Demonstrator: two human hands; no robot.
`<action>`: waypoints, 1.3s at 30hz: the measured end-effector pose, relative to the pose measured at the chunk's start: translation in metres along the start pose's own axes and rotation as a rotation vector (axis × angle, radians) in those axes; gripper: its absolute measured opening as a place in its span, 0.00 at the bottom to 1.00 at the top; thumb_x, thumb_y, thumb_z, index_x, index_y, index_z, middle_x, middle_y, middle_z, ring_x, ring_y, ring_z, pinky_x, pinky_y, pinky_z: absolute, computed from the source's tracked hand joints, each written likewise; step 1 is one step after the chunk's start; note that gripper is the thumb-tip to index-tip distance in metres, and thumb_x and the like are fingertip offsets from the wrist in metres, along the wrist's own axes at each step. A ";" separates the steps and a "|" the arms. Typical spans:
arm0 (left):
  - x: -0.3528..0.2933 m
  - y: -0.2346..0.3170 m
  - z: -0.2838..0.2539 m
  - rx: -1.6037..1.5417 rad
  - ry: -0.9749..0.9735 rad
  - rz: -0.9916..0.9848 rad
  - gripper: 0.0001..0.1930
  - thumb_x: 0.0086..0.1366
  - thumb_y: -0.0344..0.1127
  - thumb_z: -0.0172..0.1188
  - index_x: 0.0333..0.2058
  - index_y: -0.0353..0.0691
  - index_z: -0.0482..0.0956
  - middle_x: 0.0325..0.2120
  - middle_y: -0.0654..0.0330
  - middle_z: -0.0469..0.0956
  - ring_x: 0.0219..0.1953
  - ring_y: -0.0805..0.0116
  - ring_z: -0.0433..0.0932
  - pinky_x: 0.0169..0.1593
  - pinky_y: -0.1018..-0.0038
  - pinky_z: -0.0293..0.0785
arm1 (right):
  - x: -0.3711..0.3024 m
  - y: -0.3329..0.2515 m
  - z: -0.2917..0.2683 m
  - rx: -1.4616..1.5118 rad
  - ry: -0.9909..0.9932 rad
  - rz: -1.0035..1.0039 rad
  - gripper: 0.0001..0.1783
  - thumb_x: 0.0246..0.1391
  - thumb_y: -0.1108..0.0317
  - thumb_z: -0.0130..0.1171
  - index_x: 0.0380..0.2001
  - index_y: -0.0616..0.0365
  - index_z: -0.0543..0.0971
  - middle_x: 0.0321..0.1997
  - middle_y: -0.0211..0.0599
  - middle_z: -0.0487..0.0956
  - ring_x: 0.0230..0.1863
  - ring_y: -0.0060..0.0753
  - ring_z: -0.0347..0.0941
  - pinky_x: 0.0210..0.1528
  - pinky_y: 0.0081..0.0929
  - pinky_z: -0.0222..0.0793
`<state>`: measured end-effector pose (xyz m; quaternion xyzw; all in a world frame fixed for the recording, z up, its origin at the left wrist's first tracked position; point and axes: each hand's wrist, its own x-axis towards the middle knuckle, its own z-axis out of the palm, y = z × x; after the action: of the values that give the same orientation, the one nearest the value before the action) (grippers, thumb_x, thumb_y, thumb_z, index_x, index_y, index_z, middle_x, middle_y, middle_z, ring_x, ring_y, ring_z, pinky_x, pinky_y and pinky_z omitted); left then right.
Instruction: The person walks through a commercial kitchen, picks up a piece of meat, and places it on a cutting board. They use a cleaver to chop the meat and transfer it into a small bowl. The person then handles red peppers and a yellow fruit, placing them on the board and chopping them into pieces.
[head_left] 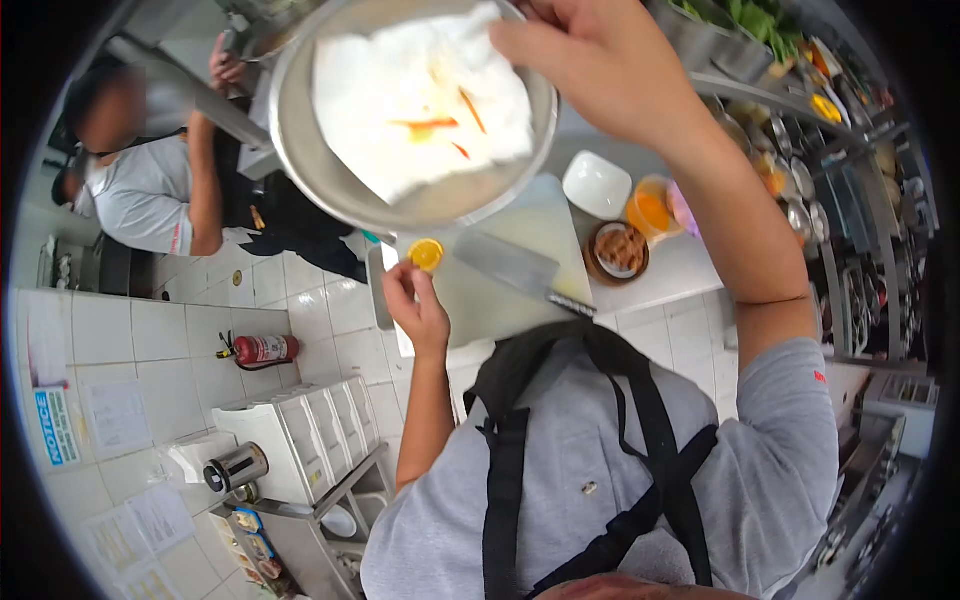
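Near the cutting board's [470, 310] left edge, the left hand [420, 312] is pinching slippery-looking cut citrus [426, 253]. The right hand [590, 55] is clamping a steel bowl [500, 187] by its stiff-looking rim.

A white paper towel [400, 92], streaked and blotched orange-red, shows inside a silver-grey metal bowl [480, 192]. The citrus piece [426, 254] is bright yellow-orange; the cutting board [480, 310] is pale greenish white. The cleaver [505, 262] has a grey blade and a black handle. Nearby, one squarish bowl [597, 184] is plain white. The wearer's T-shirt [770, 440] is grey under black apron straps [505, 495]; the fire extinguisher [268, 349] is red.
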<state>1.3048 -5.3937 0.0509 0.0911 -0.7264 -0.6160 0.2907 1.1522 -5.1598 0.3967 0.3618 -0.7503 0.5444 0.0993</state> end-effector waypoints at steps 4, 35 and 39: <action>0.010 0.075 0.047 -0.496 -0.315 -0.087 0.25 0.86 0.50 0.45 0.63 0.33 0.71 0.49 0.55 0.80 0.46 0.66 0.82 0.47 0.69 0.81 | -0.112 0.050 -0.034 -0.170 -0.014 0.239 0.18 0.62 0.65 0.60 0.51 0.63 0.85 0.25 0.37 0.81 0.27 0.29 0.76 0.31 0.34 0.71; 0.080 0.331 0.145 0.452 0.354 0.622 0.12 0.70 0.30 0.71 0.50 0.33 0.85 0.34 0.62 0.78 0.27 0.78 0.74 0.31 0.80 0.71 | -0.424 0.143 -0.288 -0.207 0.305 0.650 0.20 0.70 0.66 0.65 0.57 0.69 0.83 0.40 0.38 0.85 0.39 0.25 0.80 0.45 0.27 0.77; 0.082 0.311 0.144 0.431 0.261 0.589 0.11 0.73 0.29 0.69 0.51 0.32 0.85 0.35 0.67 0.76 0.30 0.82 0.72 0.35 0.82 0.70 | -0.254 0.028 -0.257 -0.340 0.051 0.113 0.21 0.66 0.67 0.68 0.59 0.64 0.82 0.51 0.43 0.84 0.48 0.42 0.81 0.53 0.34 0.78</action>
<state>1.2314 -5.2429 0.3603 0.0152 -0.7910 -0.3227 0.5196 1.2537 -4.8168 0.3379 0.2833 -0.8478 0.4235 0.1471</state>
